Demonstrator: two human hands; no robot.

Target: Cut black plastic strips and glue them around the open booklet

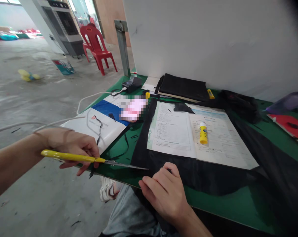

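A pair of scissors (72,156) with yellow handles is gripped in my left hand (74,144), the blades pointing right over the green table's front edge. A thin black strip dangles by those fingers. My right hand (166,191) is closed, fingers curled, at the near edge of a black sheet (203,179); what the fingertips hold, if anything, is hidden. Close to this hand, the scissor tip lies over the sheet's left edge. On the sheet rests an open book (172,131), with a yellow glue stick (203,133) and a black scrap (183,107) on its pages.
Behind the book lies a black-covered book (183,87) near the white wall. A blurred phone-like object (134,109), a black device (131,85) with a white cable, and a red booklet (290,126) share the table. Red chairs (96,46) stand on the floor.
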